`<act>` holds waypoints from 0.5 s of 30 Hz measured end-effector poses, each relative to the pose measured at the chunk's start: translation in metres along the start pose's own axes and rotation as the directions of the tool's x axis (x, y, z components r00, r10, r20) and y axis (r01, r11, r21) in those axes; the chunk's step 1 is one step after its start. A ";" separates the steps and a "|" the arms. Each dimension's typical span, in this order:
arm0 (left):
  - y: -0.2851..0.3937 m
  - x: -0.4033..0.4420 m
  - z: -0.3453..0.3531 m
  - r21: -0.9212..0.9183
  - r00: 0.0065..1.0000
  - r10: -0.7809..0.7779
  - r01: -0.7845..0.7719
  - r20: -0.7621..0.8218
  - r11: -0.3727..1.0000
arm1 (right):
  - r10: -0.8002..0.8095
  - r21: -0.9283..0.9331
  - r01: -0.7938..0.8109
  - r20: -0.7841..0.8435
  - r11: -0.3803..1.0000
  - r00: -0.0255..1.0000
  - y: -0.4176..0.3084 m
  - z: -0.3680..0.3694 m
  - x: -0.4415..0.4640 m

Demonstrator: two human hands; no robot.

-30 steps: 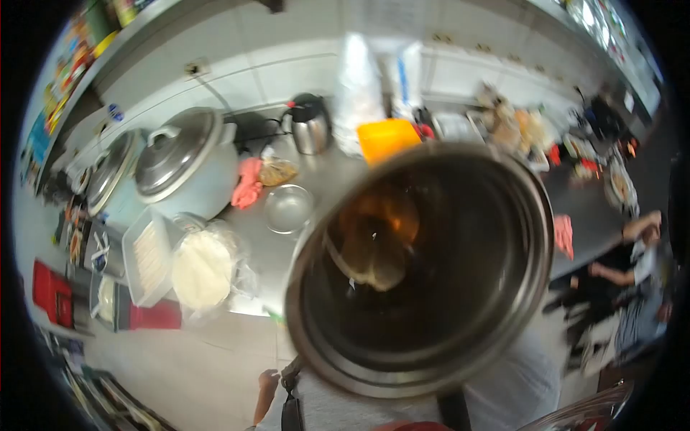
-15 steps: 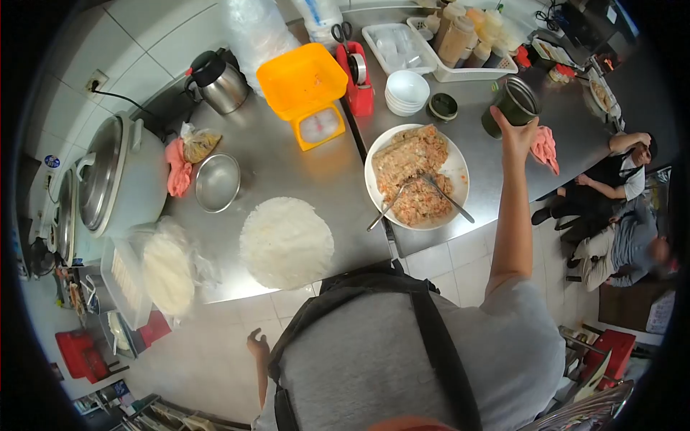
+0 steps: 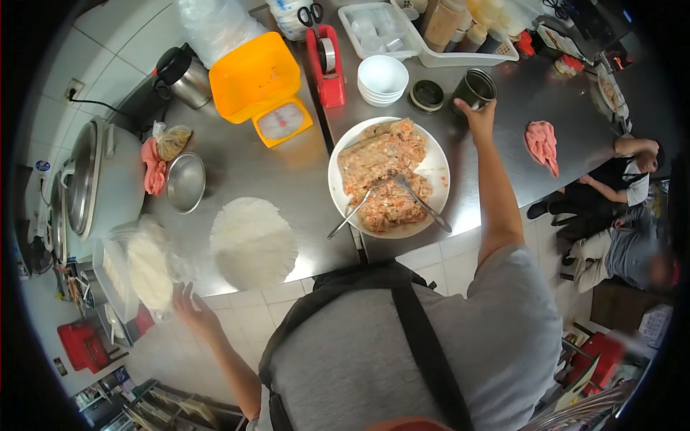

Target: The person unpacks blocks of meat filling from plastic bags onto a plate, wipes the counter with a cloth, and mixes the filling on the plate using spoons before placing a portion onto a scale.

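Observation:
My right hand [image 3: 480, 115] is wrapped round a dark green metal cup [image 3: 476, 87], which stands upright at the back of the counter. Beside the cup lies its round dark lid [image 3: 427, 95]. My left hand [image 3: 192, 309] has its fingers apart at the counter's front edge, near a bag of pale round wrappers [image 3: 149, 266]. Between my hands, a thin white round sheet [image 3: 253, 243] lies flat on the steel. A white plate [image 3: 438, 169] holds a minced filling [image 3: 388, 161] with two metal utensils [image 3: 420, 195] resting in it.
Small white bowls [image 3: 382, 77], a red tape dispenser [image 3: 330, 86] and an orange scale [image 3: 282, 121] stand behind. A metal bowl [image 3: 186, 182], a kettle [image 3: 188, 79] and large pots [image 3: 115, 172] are at left. A pink cloth [image 3: 541, 142] lies right. Two people [image 3: 618, 179] sit beyond.
The cup, first close before the camera, has come down and moved left beside the lid, in my right hand. My left hand has risen to the counter's front edge near the bagged wrappers.

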State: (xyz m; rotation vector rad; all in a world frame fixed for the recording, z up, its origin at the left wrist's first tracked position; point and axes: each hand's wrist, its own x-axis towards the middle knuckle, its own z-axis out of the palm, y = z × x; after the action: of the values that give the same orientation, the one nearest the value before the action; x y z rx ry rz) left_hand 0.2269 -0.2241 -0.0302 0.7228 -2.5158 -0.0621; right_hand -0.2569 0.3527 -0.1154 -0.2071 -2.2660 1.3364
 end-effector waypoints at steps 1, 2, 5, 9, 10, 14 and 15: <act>0.015 0.008 0.001 0.014 0.997 0.070 -0.071 0.008 0.997 | 0.002 -0.001 -0.002 0.001 1.000 1.000 0.017 -0.012 0.003; 0.030 0.014 0.001 0.013 0.997 0.070 -0.070 0.012 0.997 | -0.081 -0.247 0.098 0.079 0.964 0.994 0.024 -0.027 0.000; 0.072 0.029 0.004 -0.037 0.981 0.191 -0.191 0.014 0.981 | -0.260 -0.551 0.294 0.141 0.781 0.955 0.084 -0.092 0.032; 0.134 0.049 0.005 -0.232 0.931 0.346 -0.313 0.119 0.921 | -0.289 -0.928 -0.361 -0.372 0.094 0.882 0.225 -0.184 0.072; 0.151 0.055 0.006 -0.305 0.902 0.401 -0.341 0.162 0.889 | -0.283 -0.935 -0.324 -0.352 0.142 0.892 0.196 -0.191 0.057; 0.221 0.064 0.013 -0.572 0.758 0.513 -0.230 0.402 0.788 | 0.074 -0.791 -0.125 -0.101 0.599 0.992 0.181 -0.227 0.076; 0.239 0.061 0.013 -0.621 0.715 0.516 -0.145 0.472 0.770 | 0.085 -0.796 -0.118 -0.084 0.593 0.993 0.186 -0.230 0.077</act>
State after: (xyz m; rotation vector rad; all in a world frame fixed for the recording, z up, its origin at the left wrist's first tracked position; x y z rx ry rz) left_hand 0.0604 -0.0516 0.0304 -0.0609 -2.9679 -1.0070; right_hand -0.2330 0.6549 -0.1574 -0.6674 -2.6990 0.2226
